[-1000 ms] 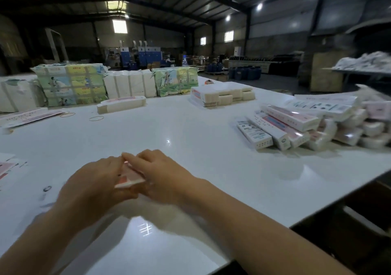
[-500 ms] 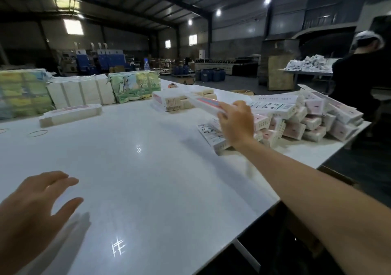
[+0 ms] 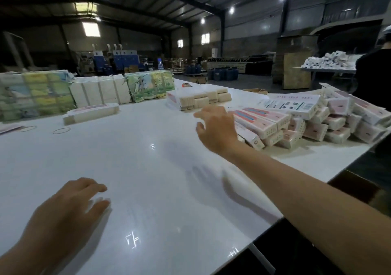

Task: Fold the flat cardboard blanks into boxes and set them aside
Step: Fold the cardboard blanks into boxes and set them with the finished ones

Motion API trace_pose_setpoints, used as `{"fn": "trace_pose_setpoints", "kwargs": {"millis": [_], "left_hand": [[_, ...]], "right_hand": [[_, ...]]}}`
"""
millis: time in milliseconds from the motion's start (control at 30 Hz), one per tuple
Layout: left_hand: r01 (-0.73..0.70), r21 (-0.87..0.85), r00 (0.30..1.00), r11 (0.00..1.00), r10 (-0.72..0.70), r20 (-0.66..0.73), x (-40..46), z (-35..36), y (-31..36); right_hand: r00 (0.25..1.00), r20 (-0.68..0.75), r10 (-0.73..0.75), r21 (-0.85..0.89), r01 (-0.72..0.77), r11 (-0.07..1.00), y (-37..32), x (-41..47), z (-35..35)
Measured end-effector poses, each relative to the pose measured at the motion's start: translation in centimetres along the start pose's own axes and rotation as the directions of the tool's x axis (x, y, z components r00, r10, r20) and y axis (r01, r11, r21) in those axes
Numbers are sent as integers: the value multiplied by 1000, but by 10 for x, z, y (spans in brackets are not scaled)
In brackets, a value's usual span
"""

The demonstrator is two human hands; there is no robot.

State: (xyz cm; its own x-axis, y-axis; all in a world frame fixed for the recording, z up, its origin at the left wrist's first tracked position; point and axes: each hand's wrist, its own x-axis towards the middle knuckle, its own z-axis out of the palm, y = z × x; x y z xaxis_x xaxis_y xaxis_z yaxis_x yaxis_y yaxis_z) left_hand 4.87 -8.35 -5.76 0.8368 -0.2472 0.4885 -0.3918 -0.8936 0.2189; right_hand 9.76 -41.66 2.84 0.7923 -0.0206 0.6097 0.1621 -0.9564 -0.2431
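A heap of folded pink-and-white boxes [image 3: 313, 122] lies at the right side of the white table [image 3: 148, 158]. My right hand [image 3: 215, 126] hovers just left of that heap, fingers spread and empty, above the table. My left hand [image 3: 63, 215] floats low over the near left of the table, fingers relaxed, holding nothing. Bundles of flat blanks [image 3: 198, 99] sit at the far middle, and one bundle [image 3: 91, 113] lies further left.
Wrapped colourful packs [image 3: 36, 93] and white stacks [image 3: 99, 90] line the far edge. Two rubber bands [image 3: 61, 130] lie at the left. A person in dark clothes [image 3: 374, 74] stands at the far right. The table's right edge drops off near my forearm.
My right hand set the folded box on the heap, let go and now draws back leftward, empty. My left hand stays open over the near table.
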Motion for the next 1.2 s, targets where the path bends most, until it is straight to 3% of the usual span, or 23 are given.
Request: {"fn": "trace_pose_setpoints", "kwargs": {"millis": [67, 167, 300, 400, 500, 600, 700, 767, 833, 900, 1067, 1200], "left_hand": [[37, 10, 999, 999, -37, 32, -3, -5, 9], [66, 17, 994, 998, -67, 81, -7, -8, 18], [88, 32, 992, 996, -90, 89, -9, -12, 23], [110, 20, 988, 994, -111, 104, -10, -14, 30], [259, -55, 952, 964, -246, 180, -3, -29, 25], [409, -13, 887, 913, -394, 239, 6, -68, -13], [540, 199, 813, 818, -568, 129, -2, -119, -73], [672, 321, 700, 668, -714, 21, -25, -145, -116], [742, 437, 544, 509, -837, 52, -54, -157, -144], [673, 573, 496, 468, -860, 119, -71, -155, -159], [440, 692, 660, 573, -728, 183, -50, -156, -147], [367, 748, 593, 552, -759, 269, -34, -160, -134]], "right_hand": [[975, 123, -184, 132, 167, 977, -54, -9, 11], [887, 294, -357, 216, 302, 929, -117, -36, 38], [804, 426, -415, 223, 352, 909, -143, -70, 70], [810, 410, -419, 284, 323, 903, -137, -73, 79], [823, 388, -416, 313, 307, 899, -133, -73, 84], [836, 361, -413, 332, 298, 895, -134, -74, 87], [857, 324, -401, 354, 283, 891, -134, -73, 91], [861, 289, -418, 374, 301, 877, -135, -74, 94], [871, 267, -412, 382, 297, 875, -136, -74, 98], [886, 255, -387, 375, 278, 884, -135, -74, 103], [874, 263, -409, 381, 295, 876, -134, -74, 103], [869, 255, -424, 407, 302, 862, -137, -78, 91]]}}
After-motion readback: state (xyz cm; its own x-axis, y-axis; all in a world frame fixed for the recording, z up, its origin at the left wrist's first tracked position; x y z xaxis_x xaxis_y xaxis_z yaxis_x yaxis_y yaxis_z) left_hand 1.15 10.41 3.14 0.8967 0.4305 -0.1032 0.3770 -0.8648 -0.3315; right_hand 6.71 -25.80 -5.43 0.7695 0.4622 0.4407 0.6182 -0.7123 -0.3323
